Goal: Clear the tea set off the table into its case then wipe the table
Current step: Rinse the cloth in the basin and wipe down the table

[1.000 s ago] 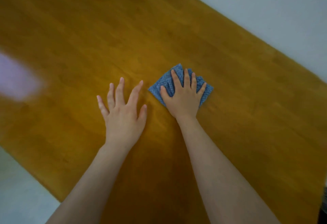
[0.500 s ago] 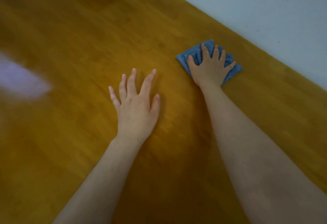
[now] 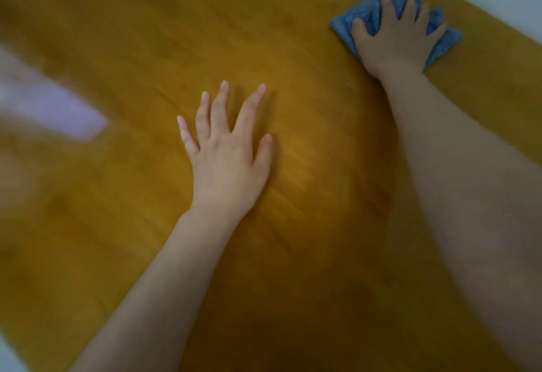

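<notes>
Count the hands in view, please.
2. The left hand rests flat on the table, centre; the right hand presses a blue cloth near its far edge.

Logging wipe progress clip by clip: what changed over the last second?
The right hand, pressing flat on the cloth, slid it away from the left hand to near the far edge of the table. Nothing was taken hold of or let go. The left hand stayed flat on the table, fingers spread.

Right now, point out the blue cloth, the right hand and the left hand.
blue cloth [image 3: 371,13]: head view, fold between thumb and forefinger.
right hand [image 3: 396,43]: head view, back of hand.
left hand [image 3: 228,163]: head view, back of hand.
</notes>
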Action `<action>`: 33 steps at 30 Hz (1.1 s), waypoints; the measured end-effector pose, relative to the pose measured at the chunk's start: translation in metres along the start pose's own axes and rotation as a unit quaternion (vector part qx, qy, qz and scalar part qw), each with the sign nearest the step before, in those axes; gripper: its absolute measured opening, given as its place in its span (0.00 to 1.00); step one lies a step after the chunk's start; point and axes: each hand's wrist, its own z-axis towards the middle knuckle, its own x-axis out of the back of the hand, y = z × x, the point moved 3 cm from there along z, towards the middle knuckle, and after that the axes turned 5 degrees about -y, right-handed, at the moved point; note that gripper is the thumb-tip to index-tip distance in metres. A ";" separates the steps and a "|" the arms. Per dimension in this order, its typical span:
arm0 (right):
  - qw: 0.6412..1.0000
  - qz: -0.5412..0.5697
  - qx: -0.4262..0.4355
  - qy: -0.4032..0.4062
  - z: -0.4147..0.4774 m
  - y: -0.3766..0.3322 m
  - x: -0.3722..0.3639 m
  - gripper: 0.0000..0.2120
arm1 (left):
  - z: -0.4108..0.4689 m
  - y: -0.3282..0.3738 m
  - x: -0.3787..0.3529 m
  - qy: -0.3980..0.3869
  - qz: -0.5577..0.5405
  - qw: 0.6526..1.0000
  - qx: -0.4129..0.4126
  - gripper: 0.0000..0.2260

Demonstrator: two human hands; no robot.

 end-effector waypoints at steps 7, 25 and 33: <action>0.997 -0.006 0.069 -0.018 -0.130 -0.055 -0.017 0.34 | -0.048 -0.040 0.021 -0.002 -0.001 1.000 0.007 0.25; 0.990 0.050 0.110 -0.067 -0.471 -0.195 -0.058 0.33 | -0.193 -0.129 0.079 -0.021 0.029 0.999 -0.026 0.25; 0.994 0.062 0.088 -0.026 -0.521 -0.178 -0.063 0.31 | -0.226 -0.140 0.080 -0.050 0.050 0.996 -0.045 0.26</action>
